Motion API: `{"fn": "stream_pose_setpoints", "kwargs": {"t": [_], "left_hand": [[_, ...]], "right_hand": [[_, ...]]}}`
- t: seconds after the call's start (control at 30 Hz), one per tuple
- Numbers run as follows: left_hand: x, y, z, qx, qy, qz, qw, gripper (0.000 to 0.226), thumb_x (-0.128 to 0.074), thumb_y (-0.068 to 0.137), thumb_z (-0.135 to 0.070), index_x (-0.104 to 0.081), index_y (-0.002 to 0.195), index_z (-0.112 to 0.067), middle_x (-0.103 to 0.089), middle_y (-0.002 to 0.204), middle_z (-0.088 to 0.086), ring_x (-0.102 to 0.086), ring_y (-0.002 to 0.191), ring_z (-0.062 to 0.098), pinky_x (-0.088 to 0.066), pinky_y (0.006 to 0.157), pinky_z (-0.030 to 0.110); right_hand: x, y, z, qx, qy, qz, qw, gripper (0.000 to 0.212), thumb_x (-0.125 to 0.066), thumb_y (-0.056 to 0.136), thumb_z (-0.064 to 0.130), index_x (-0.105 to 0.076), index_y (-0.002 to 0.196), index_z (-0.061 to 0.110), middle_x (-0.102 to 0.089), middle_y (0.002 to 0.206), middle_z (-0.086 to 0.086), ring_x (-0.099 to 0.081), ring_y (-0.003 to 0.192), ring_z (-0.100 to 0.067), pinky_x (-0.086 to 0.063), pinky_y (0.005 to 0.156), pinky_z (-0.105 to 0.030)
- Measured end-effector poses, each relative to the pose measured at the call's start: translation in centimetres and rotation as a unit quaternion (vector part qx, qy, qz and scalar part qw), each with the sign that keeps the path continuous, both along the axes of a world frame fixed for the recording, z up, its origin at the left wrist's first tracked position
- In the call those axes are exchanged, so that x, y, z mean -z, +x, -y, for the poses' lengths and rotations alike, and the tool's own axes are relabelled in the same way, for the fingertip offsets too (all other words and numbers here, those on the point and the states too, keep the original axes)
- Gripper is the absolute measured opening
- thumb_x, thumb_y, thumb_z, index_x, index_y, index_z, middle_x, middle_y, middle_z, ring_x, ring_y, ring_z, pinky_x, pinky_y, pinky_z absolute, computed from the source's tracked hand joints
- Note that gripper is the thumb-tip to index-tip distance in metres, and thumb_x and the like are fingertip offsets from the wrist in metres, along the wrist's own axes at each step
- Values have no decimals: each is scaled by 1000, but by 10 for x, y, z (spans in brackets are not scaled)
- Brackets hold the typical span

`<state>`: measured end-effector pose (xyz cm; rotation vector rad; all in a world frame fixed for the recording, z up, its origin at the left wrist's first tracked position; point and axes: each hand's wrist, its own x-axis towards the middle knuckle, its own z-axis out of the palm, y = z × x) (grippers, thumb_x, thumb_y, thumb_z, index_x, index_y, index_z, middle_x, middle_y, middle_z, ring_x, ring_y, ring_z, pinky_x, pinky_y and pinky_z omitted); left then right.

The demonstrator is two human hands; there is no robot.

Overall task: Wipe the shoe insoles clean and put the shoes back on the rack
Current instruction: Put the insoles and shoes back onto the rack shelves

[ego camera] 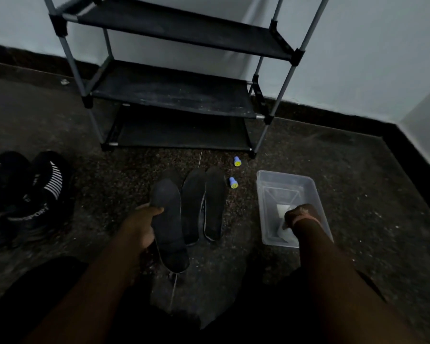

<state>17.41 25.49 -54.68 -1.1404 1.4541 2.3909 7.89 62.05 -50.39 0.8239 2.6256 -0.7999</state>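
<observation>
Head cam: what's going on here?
A person is cleaning insoles on the floor. The left hand grips one black insole; the right hand is in the clear tub, on a pale cloth. More insoles lie beside. The shoes are off the rack.

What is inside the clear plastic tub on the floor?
In the clear plastic tub lies a pale cloth, gripped by the right hand. The hand covers much of the cloth; whether the tub holds water cannot be told.
</observation>
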Motion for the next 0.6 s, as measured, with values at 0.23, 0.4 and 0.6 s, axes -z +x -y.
{"fn": "stream_pose_setpoints", "kwargs": {"t": [0.23,0.4,0.6], "left_hand": [[-12,3,47,-61,-64,-13,996,40,-48,97,5,-58,135,-4,-63,127,19,-61,110,33,-52,89,42],[-9,-4,73,-65,-150,-16,986,33,-53,96,6,-60,128,2,-64,126,18,-63,101,27,-53,84,34],[11,-6,103,-74,-166,7,983,22,-54,95,9,-65,94,-10,-63,123,23,-62,88,27,-54,90,43]], "right_hand": [[-37,38,107,-321,91,-134,933,27,-57,95,17,-68,115,3,-68,115,-22,-63,109,-39,-48,91,-37],[16,71,170,-384,51,-56,920,27,-57,94,27,-74,101,7,-74,102,-16,-69,100,-34,-51,79,-34],[62,68,189,-355,39,-85,930,32,-60,93,37,-70,102,8,-73,102,-16,-68,94,-35,-52,76,-37]]}}
